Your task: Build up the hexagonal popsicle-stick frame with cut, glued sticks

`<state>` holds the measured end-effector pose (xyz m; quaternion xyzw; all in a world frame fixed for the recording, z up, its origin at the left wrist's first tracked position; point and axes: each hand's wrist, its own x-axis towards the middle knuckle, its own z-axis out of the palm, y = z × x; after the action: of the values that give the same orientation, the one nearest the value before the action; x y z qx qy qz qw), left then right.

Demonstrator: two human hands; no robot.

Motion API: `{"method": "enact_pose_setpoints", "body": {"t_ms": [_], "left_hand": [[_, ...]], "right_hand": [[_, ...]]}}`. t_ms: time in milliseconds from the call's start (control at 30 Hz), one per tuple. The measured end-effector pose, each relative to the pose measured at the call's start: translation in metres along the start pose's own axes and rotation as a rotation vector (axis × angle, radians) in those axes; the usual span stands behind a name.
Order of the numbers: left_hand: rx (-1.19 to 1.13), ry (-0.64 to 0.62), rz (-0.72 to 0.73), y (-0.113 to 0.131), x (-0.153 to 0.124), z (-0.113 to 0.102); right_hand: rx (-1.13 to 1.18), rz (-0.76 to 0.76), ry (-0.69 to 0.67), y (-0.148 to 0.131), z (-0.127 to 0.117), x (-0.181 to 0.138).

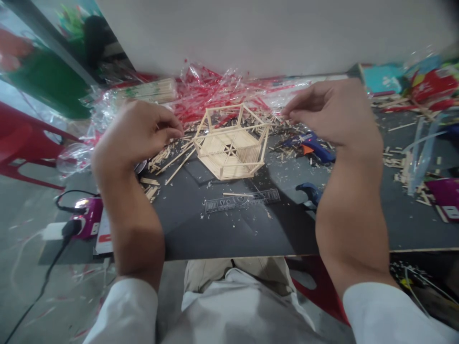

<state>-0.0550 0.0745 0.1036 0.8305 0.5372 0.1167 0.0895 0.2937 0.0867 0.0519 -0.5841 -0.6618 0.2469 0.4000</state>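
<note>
A hexagonal frame of thin wooden sticks (215,165) stands on the dark table, with a slatted base, short uprights and a top rim. To its left is my left hand (138,131), thumb and fingertips pinched together just above loose sticks (181,162). My right hand (330,112) hovers to the upper right of the frame, its fingertips also pinched. Whatever either pinch holds is too small or hidden to make out. Below my right hand lies a blue glue gun (317,145) with an orange part. Neither hand visibly touches the frame.
A clear patterned ruler (242,200) lies in front of the frame, with blue-handled pliers (309,192) to its right. Red and clear plastic wrappers (211,88) pile up behind. A purple power strip (88,217) with cables is at the left edge. Stick scraps litter the tabletop (229,239).
</note>
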Motion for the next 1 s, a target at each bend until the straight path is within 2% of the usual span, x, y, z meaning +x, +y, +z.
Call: {"method": "enact_pose_setpoints", "body": {"t_ms": [333, 433, 533, 633, 867, 1000], "left_hand": [[-0.143, 0.002, -0.018, 0.008, -0.003, -0.001], [-0.102, 0.010, -0.034, 0.008, -0.005, -0.001], [-0.048, 0.013, -0.062, 0.007, -0.010, -0.005], [-0.014, 0.015, -0.046, 0.005, -0.016, -0.012], [-0.111, 0.071, -0.065, 0.007, -0.024, -0.018], [-0.149, 0.155, -0.041, 0.009, -0.023, -0.012]], "right_hand": [[-0.104, -0.068, 0.091, -0.021, -0.006, -0.013], [-0.091, -0.065, 0.020, -0.023, -0.008, -0.016], [-0.051, -0.140, -0.079, -0.021, -0.011, -0.019], [-0.154, -0.214, -0.090, -0.022, -0.015, -0.023], [-0.288, -0.228, -0.080, -0.041, -0.020, -0.040], [-0.237, -0.221, -0.146, -0.028, -0.009, -0.055]]}}
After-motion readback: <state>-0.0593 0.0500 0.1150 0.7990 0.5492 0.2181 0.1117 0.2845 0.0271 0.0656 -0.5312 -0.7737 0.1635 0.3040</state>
